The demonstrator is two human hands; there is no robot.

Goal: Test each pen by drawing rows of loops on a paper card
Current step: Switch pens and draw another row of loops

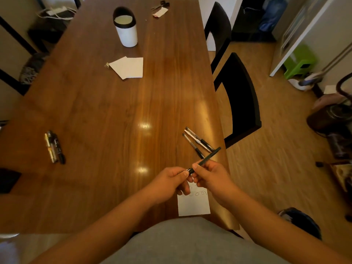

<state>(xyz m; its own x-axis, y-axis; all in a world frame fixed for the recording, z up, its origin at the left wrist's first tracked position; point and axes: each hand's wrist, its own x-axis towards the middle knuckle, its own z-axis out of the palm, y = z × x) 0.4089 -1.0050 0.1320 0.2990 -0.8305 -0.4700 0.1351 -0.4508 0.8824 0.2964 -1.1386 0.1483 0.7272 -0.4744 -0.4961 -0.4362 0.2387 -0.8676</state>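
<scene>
A black pen (208,157) is held above the table's near right corner. My right hand (211,178) grips its barrel, and my left hand (169,180) pinches its near end, where the cap is. Under the hands lies a white paper card (193,205) with a row of drawn loops partly hidden by my fingers. Three more pens (197,141) lie side by side just beyond the hands, near the table's right edge.
Several markers (54,146) lie at the left of the wooden table (106,115). Spare white cards (128,67) and a white cup with a black rim (126,27) sit farther back, scissors and a tag (161,8) at the far end. Black chairs (242,100) stand on the right.
</scene>
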